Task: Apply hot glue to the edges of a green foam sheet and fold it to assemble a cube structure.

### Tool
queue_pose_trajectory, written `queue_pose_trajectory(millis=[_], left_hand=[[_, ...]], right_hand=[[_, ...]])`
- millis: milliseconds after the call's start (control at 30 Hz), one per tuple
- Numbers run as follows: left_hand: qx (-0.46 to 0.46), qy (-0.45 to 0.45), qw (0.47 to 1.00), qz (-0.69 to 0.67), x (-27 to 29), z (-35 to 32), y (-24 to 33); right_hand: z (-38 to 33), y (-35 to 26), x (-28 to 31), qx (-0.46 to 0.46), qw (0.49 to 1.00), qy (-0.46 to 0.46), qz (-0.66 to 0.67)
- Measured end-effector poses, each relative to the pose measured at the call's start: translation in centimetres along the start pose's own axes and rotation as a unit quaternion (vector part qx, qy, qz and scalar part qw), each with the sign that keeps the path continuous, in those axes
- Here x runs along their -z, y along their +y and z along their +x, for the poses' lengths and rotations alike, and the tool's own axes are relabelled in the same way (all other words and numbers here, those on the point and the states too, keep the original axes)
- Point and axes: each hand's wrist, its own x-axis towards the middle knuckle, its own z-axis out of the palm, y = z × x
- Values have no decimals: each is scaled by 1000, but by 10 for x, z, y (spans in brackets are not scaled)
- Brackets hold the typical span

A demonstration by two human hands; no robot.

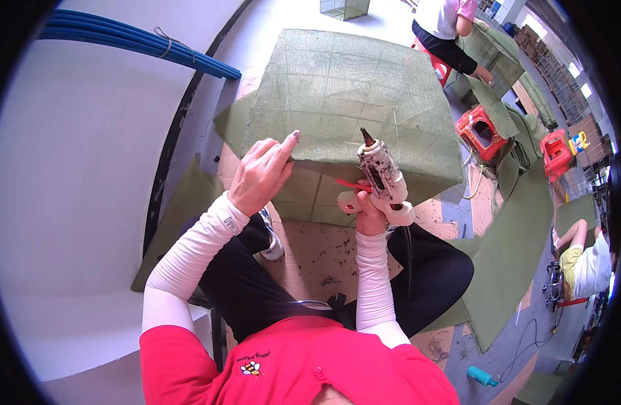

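Observation:
A large box covered in green mesh (344,88), with a wire grid showing through, stands in front of me. My left hand (260,174) is at its near left edge, index finger stretched out over the mesh and the other fingers loosely bent. It holds nothing that I can see. My right hand (370,214) is wrapped round a hot glue gun (383,172) with a white, dark-stained body. The gun's dark nozzle tilts up and away, over the box's near edge. A red piece, perhaps the trigger, shows beside my fingers.
Blue pipes (135,42) run along the white wall at left. Green mesh sheets (509,250) lie at right, near a red plastic stool (482,131). A teal bottle (482,376) lies on the floor near a cable. Two people (445,20) sit at right, one by another mesh box.

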Motion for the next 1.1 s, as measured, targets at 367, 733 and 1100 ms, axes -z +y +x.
queue_pose_trajectory(millis=[367,733,1100], left_hand=[[17,5,1000,21,-2,-1,4],[79,-2,997,-16,6,-5,11],[70,-114,989,-63,22,6,-6]], right_hand=[[-2,2,4,-12,999,-14,-41],[0,3,5,12,998,-10,-62],[-1,3,4,20,999,9,-47]])
